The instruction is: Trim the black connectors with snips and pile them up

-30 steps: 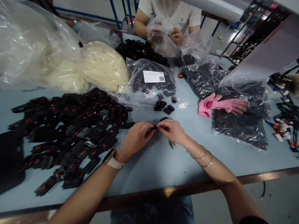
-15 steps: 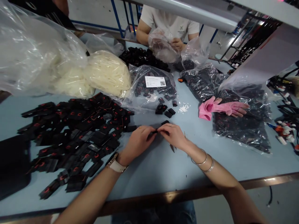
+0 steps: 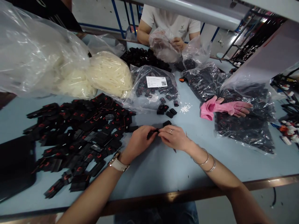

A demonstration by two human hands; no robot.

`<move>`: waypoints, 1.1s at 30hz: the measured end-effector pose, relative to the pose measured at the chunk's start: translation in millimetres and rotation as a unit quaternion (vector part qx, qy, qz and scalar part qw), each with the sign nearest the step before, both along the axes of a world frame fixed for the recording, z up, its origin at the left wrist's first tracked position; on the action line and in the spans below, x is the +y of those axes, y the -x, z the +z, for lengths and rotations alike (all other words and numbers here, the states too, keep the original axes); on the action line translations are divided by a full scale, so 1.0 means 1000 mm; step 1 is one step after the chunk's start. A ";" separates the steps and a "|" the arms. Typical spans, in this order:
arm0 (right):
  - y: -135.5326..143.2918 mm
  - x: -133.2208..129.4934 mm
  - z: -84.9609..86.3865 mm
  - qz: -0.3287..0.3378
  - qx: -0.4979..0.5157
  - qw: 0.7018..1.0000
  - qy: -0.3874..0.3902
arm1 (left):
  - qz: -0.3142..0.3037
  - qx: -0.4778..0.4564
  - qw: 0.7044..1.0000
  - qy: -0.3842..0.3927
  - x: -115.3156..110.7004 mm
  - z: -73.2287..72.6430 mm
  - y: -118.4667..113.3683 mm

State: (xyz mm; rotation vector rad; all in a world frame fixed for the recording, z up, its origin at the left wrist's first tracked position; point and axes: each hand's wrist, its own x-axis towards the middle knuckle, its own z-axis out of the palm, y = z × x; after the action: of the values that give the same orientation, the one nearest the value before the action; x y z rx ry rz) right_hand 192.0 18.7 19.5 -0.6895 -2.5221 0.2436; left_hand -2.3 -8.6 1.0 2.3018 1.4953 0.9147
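Note:
My left hand (image 3: 141,139) is closed on a small black plastic connector (image 3: 153,133), mostly hidden by the fingers. Meeting it from the right, my right hand (image 3: 174,137) pinches the other end of the same connector. Under the right hand a thin pointed metal tool (image 3: 174,150) lies on the table, most of it covered. A loose black piece (image 3: 167,123) rests just beyond the fingertips. Farther off sit a few more black connectors (image 3: 169,112) and a scatter of tiny white pieces (image 3: 186,108). To my left spreads a large heap of black connectors with red parts (image 3: 93,124).
A labelled clear bag of black parts (image 3: 156,90) lies ahead, with bags of cream-coloured pieces (image 3: 112,74) at left. Pink gloves (image 3: 224,107) rest on bagged black parts (image 3: 243,133) at right. Across the table a co-worker (image 3: 171,23) handles a clear bag. A black bin (image 3: 16,165) stands left.
The view has shifted slightly. My right hand has turned a little over the connector, covering more of the metal tool. Both hands stay together on the connector.

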 end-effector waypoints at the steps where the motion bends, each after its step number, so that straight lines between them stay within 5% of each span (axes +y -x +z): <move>1: 0.000 0.000 0.000 0.001 -0.013 1.000 -0.004 | 0.000 0.001 1.000 0.000 0.000 0.000 0.000; 12: 0.000 0.005 -0.003 -0.102 0.128 0.977 0.140 | -0.005 0.005 1.000 -0.003 -0.001 0.001 0.000; 20: 0.003 0.004 0.002 -0.105 0.093 0.968 0.207 | -0.019 0.027 0.999 -0.030 -0.002 0.004 -0.002; 33: 0.006 -0.008 0.017 -0.122 -0.105 0.983 0.088 | -0.035 0.072 0.996 -0.049 -0.005 0.010 -0.005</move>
State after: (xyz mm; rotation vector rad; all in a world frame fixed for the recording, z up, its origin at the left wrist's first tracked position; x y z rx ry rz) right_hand 185.7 10.6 36.0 -1.1395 -2.6010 0.3243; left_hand 2.7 -13.7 10.7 2.5222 1.4439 0.8369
